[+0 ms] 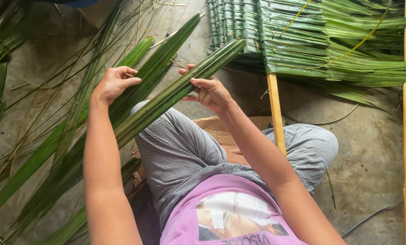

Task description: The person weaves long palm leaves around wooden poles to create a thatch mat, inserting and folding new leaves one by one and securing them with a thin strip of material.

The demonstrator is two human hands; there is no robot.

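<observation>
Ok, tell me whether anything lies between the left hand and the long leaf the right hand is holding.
Nothing visible does. The right hand grips the folded palm leaf across the lap. The left hand rests on a neighbouring leaf just beside it, with only a narrow gap of leaf edges between.

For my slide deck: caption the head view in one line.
Seated on the floor, left hand and right hand grip long green palm leaves beside a stitched leaf panel.
</observation>
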